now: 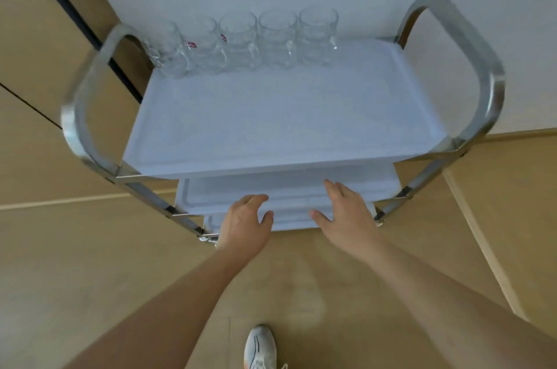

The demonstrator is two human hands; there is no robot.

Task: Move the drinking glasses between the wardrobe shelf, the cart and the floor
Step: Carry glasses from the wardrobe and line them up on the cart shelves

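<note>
Five glasses (241, 41) lined the cart's (271, 118) far edge; left hand (245, 225) and right hand (346, 218) hovered empty, fingers relaxed, above tan floor (90, 248).

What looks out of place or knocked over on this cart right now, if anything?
Nothing stands out. Five glass mugs stand upright in a tidy row along the far edge of the cart's top tray, none tipped, no spill visible. The left hand and right hand are open and hold nothing.
</note>
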